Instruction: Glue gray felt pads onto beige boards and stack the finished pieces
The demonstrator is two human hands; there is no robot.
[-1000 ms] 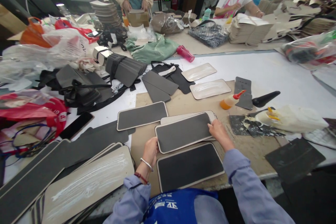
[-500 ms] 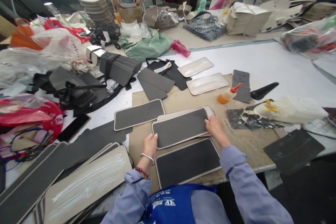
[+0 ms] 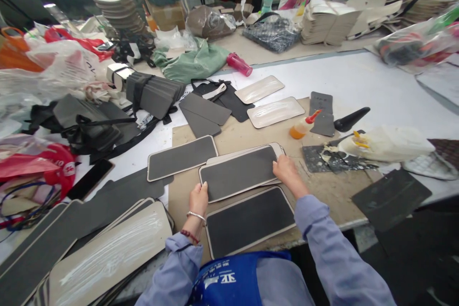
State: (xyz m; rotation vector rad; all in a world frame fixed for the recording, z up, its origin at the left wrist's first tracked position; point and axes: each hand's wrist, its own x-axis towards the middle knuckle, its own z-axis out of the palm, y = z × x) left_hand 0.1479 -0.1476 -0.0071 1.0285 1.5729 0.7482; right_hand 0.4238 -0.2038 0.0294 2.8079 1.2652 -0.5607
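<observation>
A dark grey rounded panel with a beige border (image 3: 238, 173) is pinched at both ends. At its lower left corner my left hand (image 3: 198, 200) is closed, thumb on top. My right hand (image 3: 286, 172) is closed on its right end. Beneath and behind it, the edges of beige panels (image 3: 278, 148) show. Nearer my body lies another dark bordered panel (image 3: 251, 222). A third dark bordered panel (image 3: 182, 158) rests to the upper left. What my fingers do under the held panel is hidden.
Glue-streaked beige panels (image 3: 111, 253) are stacked at left, near a phone (image 3: 91, 179). Two smaller beige pieces (image 3: 276, 112) lie beyond. On the right are a bottle of orange liquid (image 3: 300, 127), a black-handled tool (image 3: 352, 119) and a whitish bag (image 3: 387, 144). Two people are across the table.
The view has shifted slightly, so the table things sit further left. Both hands keep their hold on the panel. The person at the back left has raised their hands from the stack.
</observation>
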